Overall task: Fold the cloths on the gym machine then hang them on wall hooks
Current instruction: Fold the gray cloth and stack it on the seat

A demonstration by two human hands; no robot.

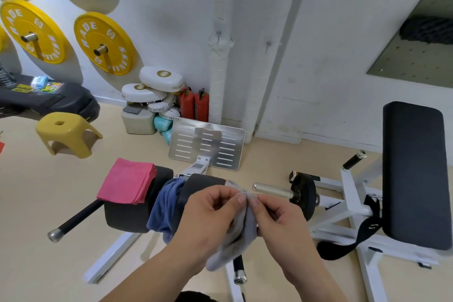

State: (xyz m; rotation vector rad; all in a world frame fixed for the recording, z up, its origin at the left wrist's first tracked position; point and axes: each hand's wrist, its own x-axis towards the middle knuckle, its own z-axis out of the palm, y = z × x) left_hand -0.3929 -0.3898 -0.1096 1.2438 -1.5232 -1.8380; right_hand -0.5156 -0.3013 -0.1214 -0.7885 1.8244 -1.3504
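L hand (208,214), R hand (279,218): fingers (230,192) pinch grey cloth (241,228) | pink cloth (127,180) on roller pad (122,216) | beige floor (36,203)

— What are we holding?
— Our left hand (208,211) and right hand (277,218) pinch the top of a grey cloth (247,227) together.
— And the others?
— We see a folded pink cloth (127,180) lying on the black roller pad (122,216), with a crumpled blue cloth (166,206) draped beside it.

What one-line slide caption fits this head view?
Folding: left hand and right hand pinch a grey cloth by the pads; a folded pink cloth and bunched blue cloth lie there.
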